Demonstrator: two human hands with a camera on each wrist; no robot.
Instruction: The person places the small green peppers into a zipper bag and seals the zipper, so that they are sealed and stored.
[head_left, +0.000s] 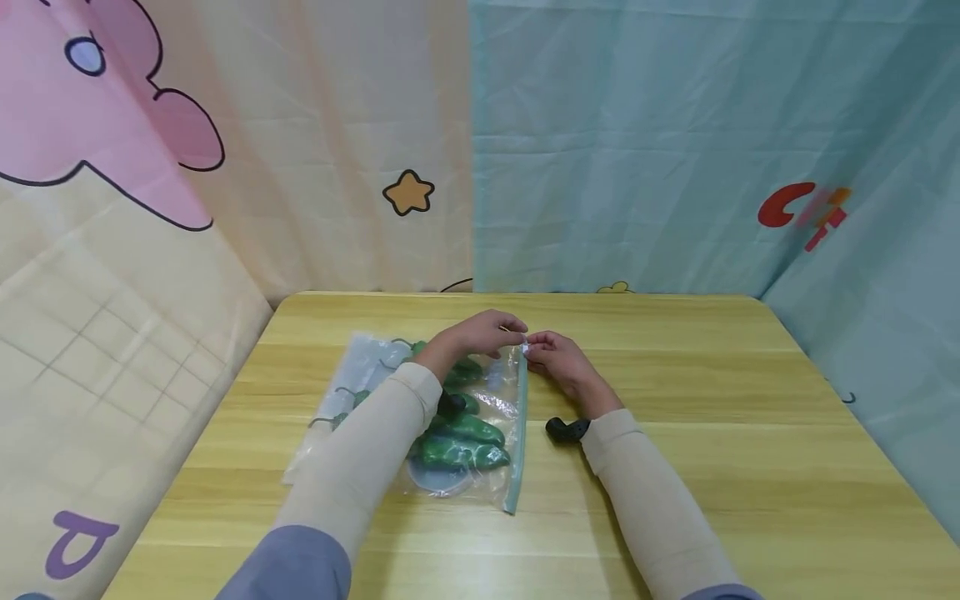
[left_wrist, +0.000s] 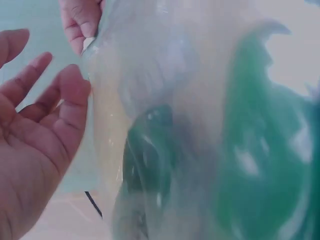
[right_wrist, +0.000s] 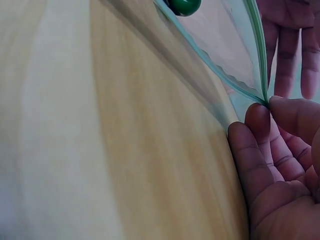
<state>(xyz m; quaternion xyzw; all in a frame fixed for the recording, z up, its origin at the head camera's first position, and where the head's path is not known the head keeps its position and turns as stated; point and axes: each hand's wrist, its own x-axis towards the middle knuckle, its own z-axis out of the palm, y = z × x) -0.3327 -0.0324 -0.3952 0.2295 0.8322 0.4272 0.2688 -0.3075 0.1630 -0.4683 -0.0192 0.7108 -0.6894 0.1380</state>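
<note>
A clear zip bag (head_left: pixel 495 408) lies on the table with several green peppers (head_left: pixel 461 454) inside. My right hand (head_left: pixel 562 362) pinches the far corner of its green zip strip (head_left: pixel 517 450) between thumb and fingertip. In the right wrist view, the two strips (right_wrist: pixel 215 70) spread apart from that pinched corner, so the mouth gapes there. My left hand (head_left: pixel 483 333) is over the bag's far side, its fingers loosely bent and spread. One fingertip is at the bag's edge in the left wrist view; whether it touches cannot be told.
A pale round dish-like thing (head_left: pixel 438 479) shows through the bag beneath the peppers. Dark wrist cameras, one on the right (head_left: pixel 567 430), sit by the cuffs. Curtains (head_left: pixel 637 150) stand behind the wooden table (head_left: pixel 712 500).
</note>
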